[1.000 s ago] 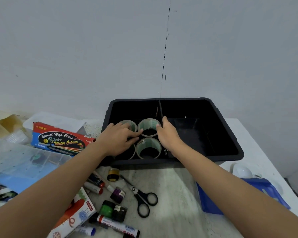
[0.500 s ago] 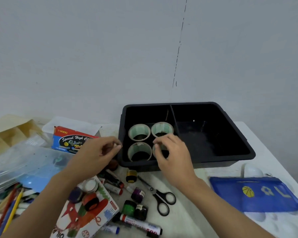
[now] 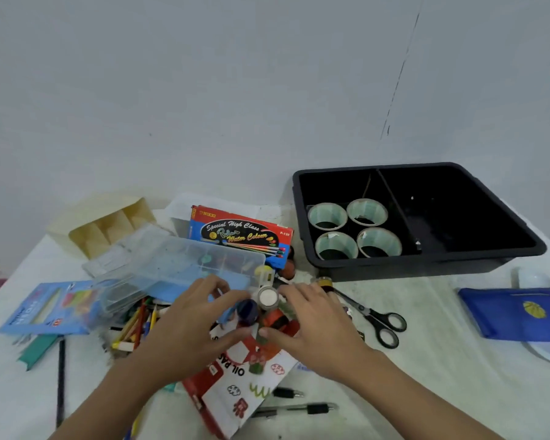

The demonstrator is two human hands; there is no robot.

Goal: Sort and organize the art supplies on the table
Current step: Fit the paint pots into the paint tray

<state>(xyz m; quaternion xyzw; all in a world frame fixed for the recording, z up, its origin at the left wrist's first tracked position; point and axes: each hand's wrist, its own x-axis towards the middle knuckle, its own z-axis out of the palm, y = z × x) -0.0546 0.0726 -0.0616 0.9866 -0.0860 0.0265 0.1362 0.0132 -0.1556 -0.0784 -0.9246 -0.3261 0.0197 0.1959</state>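
Near table centre, three paint jars (image 3: 267,298) sat clustered on pastel box (image 3: 254,392). Left hand (image 3: 188,319) was half curled at 9 o'clock of jars, right hand (image 3: 318,325) half curled at 3 o'clock. Bit blurry, so couldn't tell if either actually gripped anything. Bin (image 3: 426,268) was off at 2 o'clock, four tape rolls (image 3: 327,215) standing in its left compartment. Scissors (image 3: 378,319) lay just beside right hand at 3 o'clock. Watercolour box (image 3: 242,236) was at 12, pens (image 3: 299,408) at 6.
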